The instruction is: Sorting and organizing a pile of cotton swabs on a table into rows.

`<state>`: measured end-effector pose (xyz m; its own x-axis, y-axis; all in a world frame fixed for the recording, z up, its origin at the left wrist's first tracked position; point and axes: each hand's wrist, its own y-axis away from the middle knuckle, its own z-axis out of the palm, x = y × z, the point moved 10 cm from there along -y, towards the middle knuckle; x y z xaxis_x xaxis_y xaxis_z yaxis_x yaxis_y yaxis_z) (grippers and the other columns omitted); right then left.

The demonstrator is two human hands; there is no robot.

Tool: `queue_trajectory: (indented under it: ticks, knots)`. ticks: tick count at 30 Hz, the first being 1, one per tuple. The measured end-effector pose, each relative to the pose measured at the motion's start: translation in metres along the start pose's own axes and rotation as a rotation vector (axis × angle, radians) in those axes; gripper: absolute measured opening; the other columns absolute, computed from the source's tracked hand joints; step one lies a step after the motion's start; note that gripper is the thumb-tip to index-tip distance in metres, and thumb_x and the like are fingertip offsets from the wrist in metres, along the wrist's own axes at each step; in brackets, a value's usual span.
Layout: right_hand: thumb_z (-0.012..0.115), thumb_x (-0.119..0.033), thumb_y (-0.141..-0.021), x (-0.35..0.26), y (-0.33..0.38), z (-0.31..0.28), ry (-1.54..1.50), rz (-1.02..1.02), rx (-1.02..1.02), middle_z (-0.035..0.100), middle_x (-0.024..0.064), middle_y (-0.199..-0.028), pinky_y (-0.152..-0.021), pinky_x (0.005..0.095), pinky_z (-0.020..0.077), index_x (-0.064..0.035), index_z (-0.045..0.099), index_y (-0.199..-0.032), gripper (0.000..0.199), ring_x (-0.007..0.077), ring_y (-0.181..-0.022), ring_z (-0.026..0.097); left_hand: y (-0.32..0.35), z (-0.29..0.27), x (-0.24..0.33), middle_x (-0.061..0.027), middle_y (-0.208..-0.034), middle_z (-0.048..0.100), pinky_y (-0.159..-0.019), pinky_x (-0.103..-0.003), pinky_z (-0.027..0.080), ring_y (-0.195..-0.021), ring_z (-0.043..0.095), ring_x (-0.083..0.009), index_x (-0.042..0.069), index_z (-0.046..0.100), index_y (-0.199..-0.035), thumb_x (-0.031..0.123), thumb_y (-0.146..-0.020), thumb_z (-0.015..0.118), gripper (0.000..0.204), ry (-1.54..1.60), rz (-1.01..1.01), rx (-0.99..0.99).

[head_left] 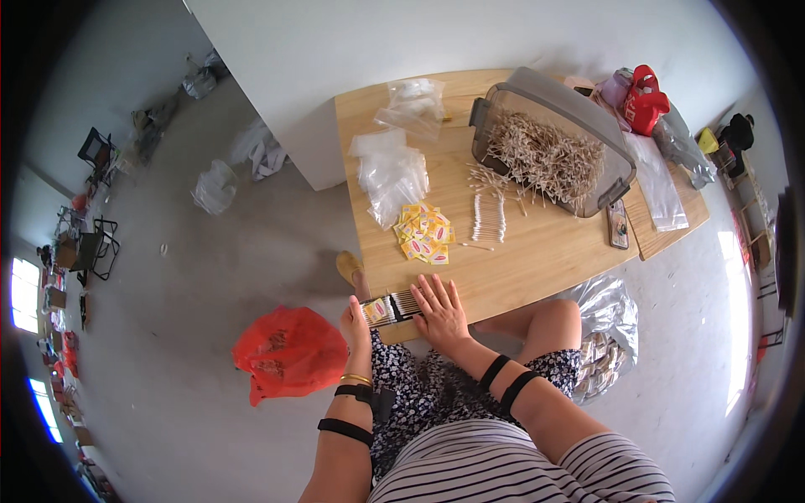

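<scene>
At the table's near left edge lies a flat row of cotton swabs [379, 310], with a yellow card over part of it and dark strips along it. A clear bag around it cannot be made out for certain. My left hand [357, 329] closes on its left end, thumb uppermost. My right hand [440, 312] rests flat over the right end, fingers stretched out and slightly apart. Just beyond my hands sits a pile of yellow-and-white printed cards [424, 233]. Another neat row of cotton swabs [489, 219] lies right of that pile.
Clear plastic bags [390, 178] lie at the table's left. A grey see-through bin [537, 92], tipped toward me, spills loose cotton swabs [545, 155]. A phone [618, 225] lies beside it. On the floor stand a red bag [289, 352] and a silvery bag [605, 314] with packs inside.
</scene>
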<state>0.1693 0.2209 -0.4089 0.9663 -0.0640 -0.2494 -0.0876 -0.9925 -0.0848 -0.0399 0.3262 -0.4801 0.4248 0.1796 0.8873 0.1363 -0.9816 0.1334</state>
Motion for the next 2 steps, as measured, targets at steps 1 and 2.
queue_trajectory:
  ticks: [1, 2]
  knots:
    - [0.049, -0.041, -0.1, 0.0, 0.0001, 0.0001, 0.01, 0.002, -0.004, 0.023, 0.006, -0.169, -0.128, 0.0519, 0.0072, -0.0158, 0.03, -0.161, 0.068, 0.0286, -0.157, 0.015, 0.0, 0.0, 0.0003, -0.0169, -0.072, 0.067, -0.065, -0.041, 0.048, -0.067, 0.061, -0.0269, -0.004, 0.065, -0.081, 0.059, -0.103, 0.047, 0.069, 0.025, 0.009, 0.002]
    - [0.05, -0.04, -0.1, -0.0006, 0.0001, -0.0003, -0.003, 0.0, -0.003, 0.023, 0.0068, -0.169, -0.127, 0.0528, 0.007, -0.0159, 0.029, -0.161, 0.069, 0.0295, -0.157, 0.015, 0.0007, 0.0003, -0.0005, -0.0169, -0.072, 0.067, -0.065, -0.041, 0.048, -0.067, 0.061, -0.0269, -0.004, 0.065, -0.081, 0.059, -0.103, 0.047, 0.069, 0.031, 0.005, 0.004]
